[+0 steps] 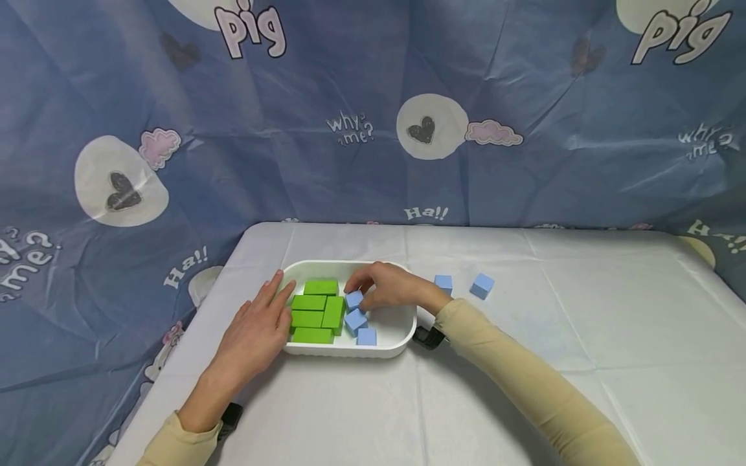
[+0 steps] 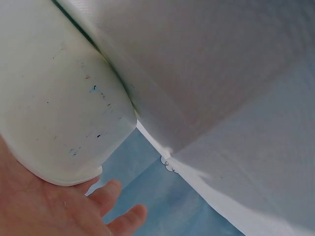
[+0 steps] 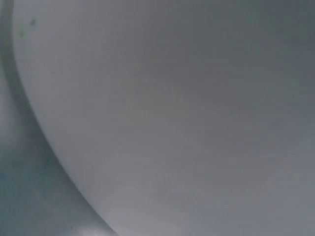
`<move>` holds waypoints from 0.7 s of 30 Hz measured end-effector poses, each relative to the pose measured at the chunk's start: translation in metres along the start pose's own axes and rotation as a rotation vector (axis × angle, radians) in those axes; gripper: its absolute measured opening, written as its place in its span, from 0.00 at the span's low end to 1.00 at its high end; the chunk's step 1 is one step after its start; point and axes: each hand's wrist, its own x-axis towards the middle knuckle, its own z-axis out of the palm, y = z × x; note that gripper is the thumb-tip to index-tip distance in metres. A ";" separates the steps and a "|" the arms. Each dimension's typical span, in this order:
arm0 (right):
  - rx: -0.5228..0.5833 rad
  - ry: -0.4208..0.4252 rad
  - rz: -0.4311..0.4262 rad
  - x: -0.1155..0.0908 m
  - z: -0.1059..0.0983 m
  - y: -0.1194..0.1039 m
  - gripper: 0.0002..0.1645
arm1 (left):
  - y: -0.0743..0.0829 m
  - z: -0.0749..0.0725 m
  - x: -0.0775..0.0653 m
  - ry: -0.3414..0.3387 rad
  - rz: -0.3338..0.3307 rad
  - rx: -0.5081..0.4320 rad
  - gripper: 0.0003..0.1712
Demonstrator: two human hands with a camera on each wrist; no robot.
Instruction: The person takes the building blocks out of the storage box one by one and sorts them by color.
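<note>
A white tray (image 1: 402,336) with rounded corners stands on the table. Several green rectangular blocks (image 1: 309,302) lie flat in its left part. My left hand (image 1: 256,327) rests at the tray's left end with its fingers straight; the left wrist view shows that hand (image 2: 54,206) against the tray's outer wall (image 2: 64,98). Inside the tray, my right hand (image 1: 387,285) pinches a blue cube (image 1: 353,299) between thumb and fingers, just right of the green blocks. Two more blue cubes (image 1: 356,321) lie nearer the front wall. In the right wrist view only the blurred tray wall (image 3: 162,123) shows clearly enough to name.
Two blue cubes (image 1: 482,286) lie on the white-covered table (image 1: 583,310) right of the tray, one partly behind my right wrist. A blue printed cloth (image 1: 350,175) hangs behind the table. Dark wrist cameras (image 1: 428,337) sit under both wrists.
</note>
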 end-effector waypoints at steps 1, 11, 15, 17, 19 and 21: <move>0.015 0.002 -0.008 0.000 0.000 0.001 0.21 | 0.000 0.000 0.000 0.000 0.000 0.000 0.29; 0.126 0.028 -0.081 -0.005 -0.001 0.003 0.23 | -0.001 0.001 0.001 0.001 0.001 0.004 0.30; 0.162 0.044 -0.091 -0.005 -0.001 0.005 0.23 | 0.000 0.001 0.000 -0.001 -0.001 -0.001 0.30; 0.175 0.058 -0.098 -0.005 -0.001 0.005 0.23 | 0.000 0.001 0.000 0.000 -0.002 -0.003 0.30; 0.187 0.074 -0.104 -0.005 0.000 0.005 0.22 | 0.000 0.000 0.000 0.002 -0.002 -0.004 0.29; 0.196 0.093 -0.107 -0.006 0.000 0.005 0.22 | 0.000 0.000 0.001 0.005 -0.001 -0.003 0.29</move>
